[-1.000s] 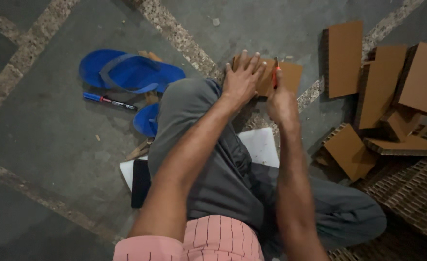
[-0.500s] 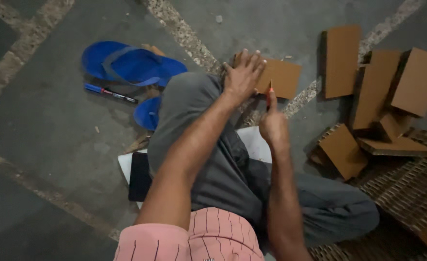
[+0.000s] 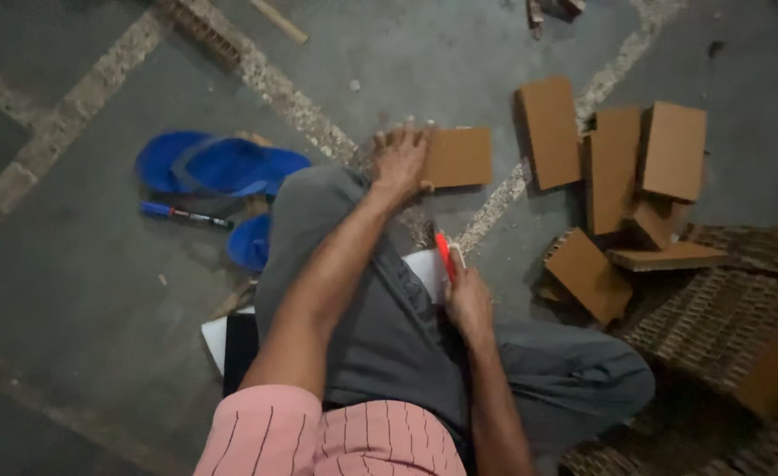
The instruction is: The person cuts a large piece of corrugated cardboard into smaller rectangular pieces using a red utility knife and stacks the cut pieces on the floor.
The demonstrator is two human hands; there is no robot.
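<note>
A blue marker (image 3: 185, 214) and blue sandals (image 3: 222, 167) lie on the concrete floor (image 3: 72, 291) at the far left. Next comes the left hand (image 3: 400, 159), fingers spread and pressing flat on the near-left edge of a small cardboard piece (image 3: 459, 157), whose long side runs left to right, away from that hand. The right hand (image 3: 468, 300), nearer the body and apart from the cardboard, is closed around a red cutter (image 3: 444, 254) pointing up toward it. A cardboard pile (image 3: 618, 176) sits at the right.
</note>
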